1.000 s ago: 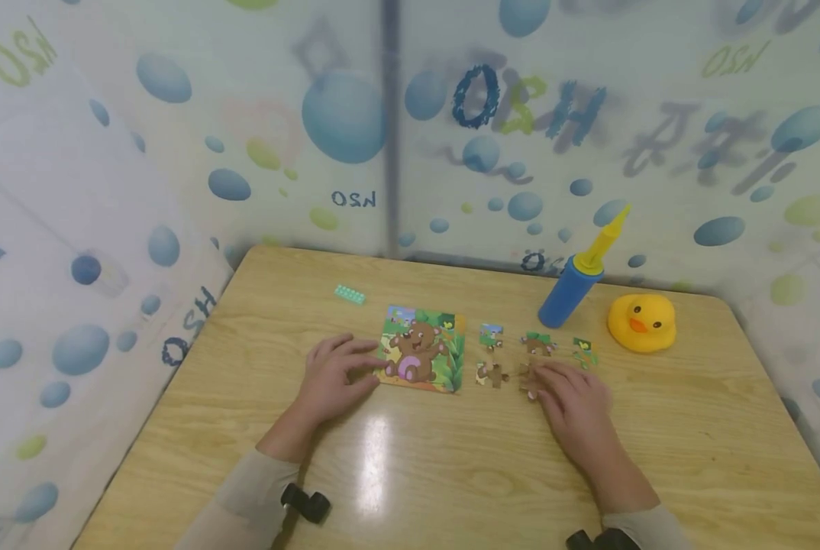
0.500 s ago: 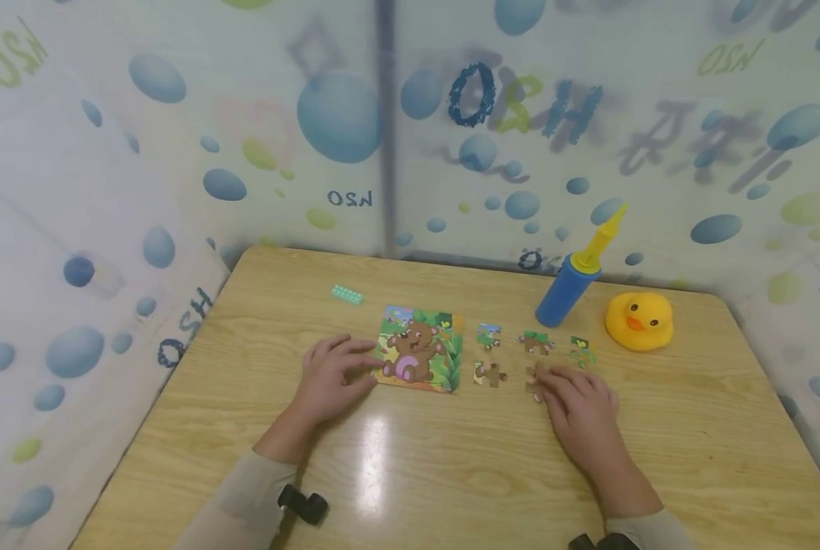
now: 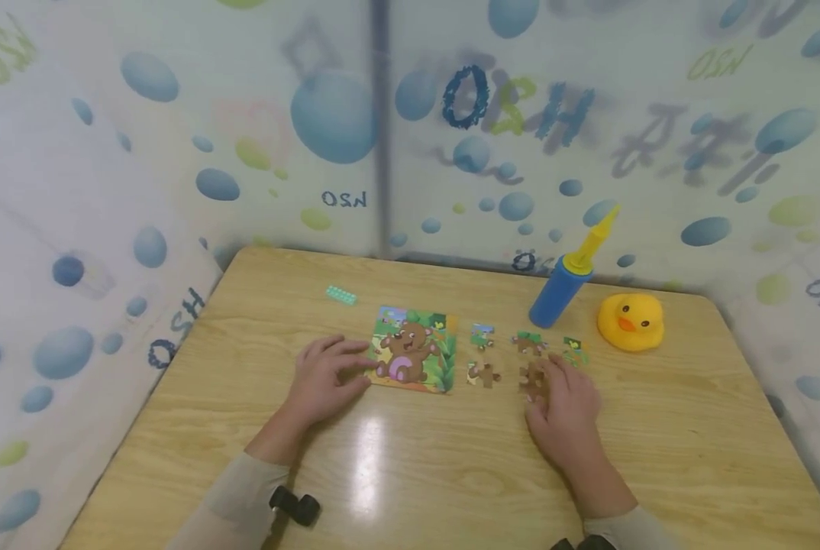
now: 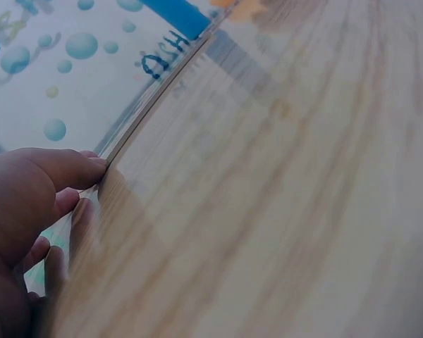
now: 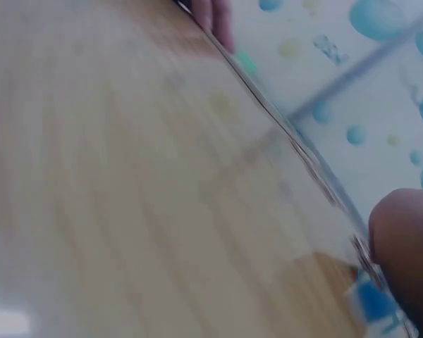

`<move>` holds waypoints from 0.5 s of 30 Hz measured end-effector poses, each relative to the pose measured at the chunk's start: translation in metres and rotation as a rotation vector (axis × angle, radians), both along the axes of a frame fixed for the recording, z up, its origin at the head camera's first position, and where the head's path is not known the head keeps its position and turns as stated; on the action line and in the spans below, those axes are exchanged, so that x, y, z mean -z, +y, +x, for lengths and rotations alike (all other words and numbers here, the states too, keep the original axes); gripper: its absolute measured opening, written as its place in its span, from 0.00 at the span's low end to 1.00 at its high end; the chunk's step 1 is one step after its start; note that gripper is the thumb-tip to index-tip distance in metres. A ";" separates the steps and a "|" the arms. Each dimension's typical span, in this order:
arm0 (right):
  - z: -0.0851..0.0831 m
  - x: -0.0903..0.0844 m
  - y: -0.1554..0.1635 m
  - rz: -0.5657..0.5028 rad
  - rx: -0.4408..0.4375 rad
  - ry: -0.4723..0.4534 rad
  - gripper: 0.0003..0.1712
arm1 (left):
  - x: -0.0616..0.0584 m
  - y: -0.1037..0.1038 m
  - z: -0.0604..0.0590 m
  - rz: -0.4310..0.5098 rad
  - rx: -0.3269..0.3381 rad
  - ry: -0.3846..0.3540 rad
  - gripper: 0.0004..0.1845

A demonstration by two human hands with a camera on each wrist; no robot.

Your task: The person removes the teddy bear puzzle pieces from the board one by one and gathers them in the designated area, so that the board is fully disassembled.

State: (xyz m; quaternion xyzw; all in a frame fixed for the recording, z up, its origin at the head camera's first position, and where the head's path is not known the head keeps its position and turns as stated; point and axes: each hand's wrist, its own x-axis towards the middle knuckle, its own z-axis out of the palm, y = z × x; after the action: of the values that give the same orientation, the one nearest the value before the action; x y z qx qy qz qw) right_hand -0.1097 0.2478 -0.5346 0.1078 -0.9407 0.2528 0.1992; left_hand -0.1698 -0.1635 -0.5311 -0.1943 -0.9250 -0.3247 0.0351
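Note:
A square bear picture [image 3: 413, 351] lies flat on the table. At its left edge rests my left hand [image 3: 326, 382], fingers loosely extended and touching or nearly touching it. Several puzzle pieces are laid out to its right. A brown bear piece [image 3: 532, 378] in the lower row lies beside my right hand [image 3: 566, 412], whose thumb and index finger are spread at its right and lower sides; its right part is covered. Left of it sits another bear piece [image 3: 484, 374]. Behind are a blue-green piece [image 3: 482, 334], a bear-and-leaf piece [image 3: 530, 343] and a green piece [image 3: 575, 350].
A blue pump with a yellow nozzle [image 3: 561, 290] stands behind the pieces, with a yellow rubber duck [image 3: 631, 322] to its right. A turquoise toy brick [image 3: 341, 295] lies behind the picture. A bubble-patterned curtain [image 3: 424, 153] surrounds the wooden table's [image 3: 437, 473] back and sides.
My right thumb and index finger have spread apart, uncovering more of the brown bear piece. That piece has shifted slightly right from the other bear piece. My left hand has stayed at the picture.

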 end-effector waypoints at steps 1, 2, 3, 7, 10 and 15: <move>0.000 0.001 -0.007 -0.008 -0.013 0.020 0.32 | 0.000 -0.001 0.000 -0.003 0.000 -0.001 0.13; -0.001 0.001 -0.014 -0.015 -0.032 0.035 0.35 | 0.000 -0.002 0.000 -0.005 -0.001 0.000 0.13; -0.002 0.003 -0.021 -0.012 -0.053 0.048 0.35 | 0.000 -0.003 0.000 -0.005 0.000 0.003 0.13; -0.003 0.006 -0.043 0.003 -0.134 0.040 0.32 | 0.000 -0.003 0.000 -0.004 -0.001 0.004 0.13; -0.005 0.005 -0.054 0.011 -0.163 0.037 0.28 | 0.000 -0.002 0.000 0.000 -0.001 -0.006 0.13; -0.012 0.003 -0.070 0.016 -0.156 0.057 0.24 | -0.002 0.001 0.000 -0.003 -0.003 -0.020 0.13</move>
State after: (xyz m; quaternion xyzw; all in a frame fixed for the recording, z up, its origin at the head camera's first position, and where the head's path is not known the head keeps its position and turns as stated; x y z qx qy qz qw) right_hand -0.1220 0.1780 -0.5373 0.1896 -0.9252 0.2570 0.2048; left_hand -0.1699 -0.1629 -0.5290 -0.1899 -0.9260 -0.3253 0.0261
